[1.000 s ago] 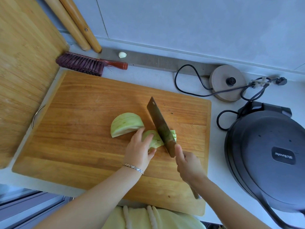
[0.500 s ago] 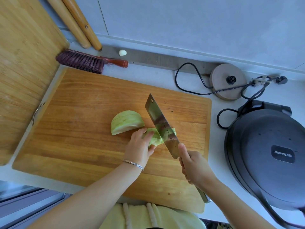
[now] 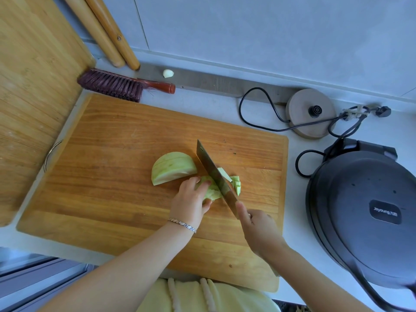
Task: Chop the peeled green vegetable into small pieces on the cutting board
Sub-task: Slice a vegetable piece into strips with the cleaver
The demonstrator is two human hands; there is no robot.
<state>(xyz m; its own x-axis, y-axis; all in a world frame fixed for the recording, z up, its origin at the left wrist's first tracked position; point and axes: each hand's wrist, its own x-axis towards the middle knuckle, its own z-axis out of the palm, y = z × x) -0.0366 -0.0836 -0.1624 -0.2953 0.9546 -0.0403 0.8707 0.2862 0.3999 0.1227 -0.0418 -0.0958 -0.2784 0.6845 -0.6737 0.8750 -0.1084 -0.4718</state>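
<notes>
At the far left a bamboo board [image 3: 33, 97] leans upright, and a dark-bristled brush [image 3: 112, 85] lies just beyond the far edge of the cutting board [image 3: 101, 176]. Near the board's middle rests a domed green vegetable half [image 3: 173, 167], held by neither hand. Just to its right and nearer the person, the left hand [image 3: 189, 203] curls its fingers down over a smaller green piece [image 3: 211, 194], pinning it to the wood. The cleaver [image 3: 215, 176] stands against that piece's right side, close to the fingertips. Small cut cubes [image 3: 236, 183] lie just right of the blade. The right hand [image 3: 258, 230] is wrapped round the cleaver's handle, thumb at the blade's heel. Further right sit a kettle base [image 3: 310, 113] and a dark electric griddle [image 3: 369, 212].
</notes>
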